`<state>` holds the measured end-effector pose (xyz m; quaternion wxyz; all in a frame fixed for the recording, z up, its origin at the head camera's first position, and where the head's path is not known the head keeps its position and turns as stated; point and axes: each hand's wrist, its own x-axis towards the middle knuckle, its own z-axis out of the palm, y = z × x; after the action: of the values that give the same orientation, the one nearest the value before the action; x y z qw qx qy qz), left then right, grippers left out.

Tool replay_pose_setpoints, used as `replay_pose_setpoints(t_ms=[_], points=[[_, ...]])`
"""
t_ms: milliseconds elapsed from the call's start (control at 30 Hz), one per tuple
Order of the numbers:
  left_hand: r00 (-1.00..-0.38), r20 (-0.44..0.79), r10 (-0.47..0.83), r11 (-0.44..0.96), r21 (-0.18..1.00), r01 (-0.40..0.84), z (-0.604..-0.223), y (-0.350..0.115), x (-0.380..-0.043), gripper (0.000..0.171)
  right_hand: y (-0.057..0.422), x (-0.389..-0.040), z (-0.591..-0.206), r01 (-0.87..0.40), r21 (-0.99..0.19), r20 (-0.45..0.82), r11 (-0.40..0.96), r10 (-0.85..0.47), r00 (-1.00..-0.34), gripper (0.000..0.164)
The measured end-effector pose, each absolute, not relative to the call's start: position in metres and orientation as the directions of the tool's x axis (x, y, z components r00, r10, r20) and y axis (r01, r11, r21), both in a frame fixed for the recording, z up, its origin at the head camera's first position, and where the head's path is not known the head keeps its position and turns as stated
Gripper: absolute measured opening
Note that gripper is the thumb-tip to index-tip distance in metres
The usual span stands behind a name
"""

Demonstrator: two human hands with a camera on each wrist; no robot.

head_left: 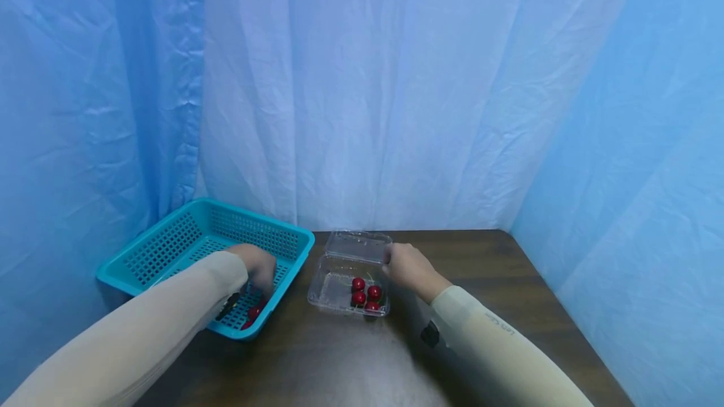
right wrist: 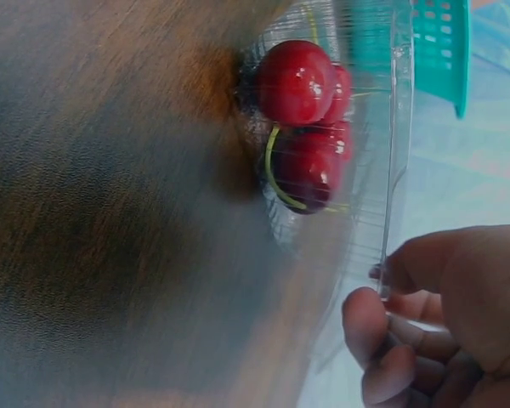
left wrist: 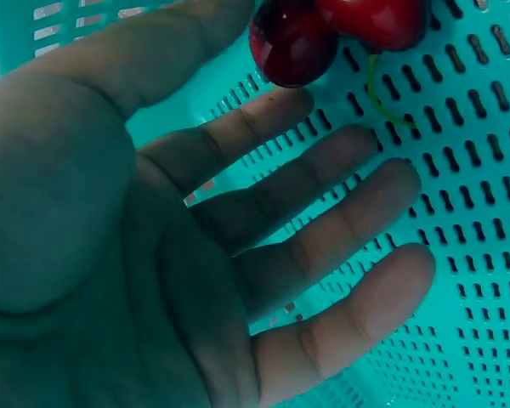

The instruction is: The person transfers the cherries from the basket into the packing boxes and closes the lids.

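In the head view my left hand (head_left: 262, 267) reaches down into a teal plastic basket (head_left: 287, 291). The left wrist view shows its fingers spread and nearly straight over the slotted floor, the thumb and index fingertips close beside a dark red cherry (left wrist: 291, 47). Another cherry (left wrist: 378, 19), with a green stem, lies right next to that one. With thumb and index finger, my right hand (head_left: 411, 267) pinches the edge of a clear plastic clamshell box (head_left: 334, 291), whose lid (head_left: 358, 245) stands tipped back. Several cherries (right wrist: 296, 82) sit in the box's right part.
Dark brown wood makes up the tabletop (head_left: 339, 363). Light blue curtains (head_left: 396, 93) hang behind it and along both sides. The basket stands at the table's left, beside the box.
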<state>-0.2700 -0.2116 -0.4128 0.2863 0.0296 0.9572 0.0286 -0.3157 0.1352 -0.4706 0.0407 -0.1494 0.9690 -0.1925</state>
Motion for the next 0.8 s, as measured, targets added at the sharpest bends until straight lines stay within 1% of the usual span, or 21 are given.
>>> replay_pose_setpoints(t_ms=[133,233,367,500,633,700,800], points=[[-0.838,-0.540,0.084,0.996,0.015,0.090,-0.403,-0.205,-0.261,0.026,0.136,-0.316,-0.471,-0.274,-0.388,-0.017,0.880,-0.304,-0.952,0.005],[-0.836,-0.544,0.067,0.996,-0.016,0.090,-0.410,-0.203,-0.268,0.030,0.136,-0.315,-0.470,-0.278,-0.385,-0.014,0.880,-0.306,-0.952,0.005],[-0.826,-0.563,0.034,0.997,-0.043,0.071,-0.428,-0.204,-0.283,0.031,0.136,-0.314,-0.469,-0.276,-0.386,-0.014,0.880,-0.304,-0.952,0.005],[-0.827,-0.562,0.023,0.999,-0.024,0.044,-0.423,-0.201,-0.277,0.029,0.136,-0.315,-0.470,-0.275,-0.384,-0.015,0.881,-0.303,-0.953,0.005],[-0.829,-0.558,0.027,0.999,-0.016,0.043,-0.416,-0.197,-0.273,0.026,0.136,-0.315,-0.470,-0.266,-0.384,-0.023,0.884,-0.297,-0.955,0.005],[-0.826,-0.562,0.039,0.999,0.012,0.039,-0.413,-0.195,-0.271,0.027,0.137,-0.315,-0.470,-0.264,-0.385,-0.023,0.884,-0.295,-0.955,0.004],[-0.827,-0.558,0.061,0.996,0.088,0.014,-0.413,-0.194,-0.273,0.028,0.137,-0.315,-0.471,-0.266,-0.387,-0.019,0.883,-0.296,-0.955,0.003]])
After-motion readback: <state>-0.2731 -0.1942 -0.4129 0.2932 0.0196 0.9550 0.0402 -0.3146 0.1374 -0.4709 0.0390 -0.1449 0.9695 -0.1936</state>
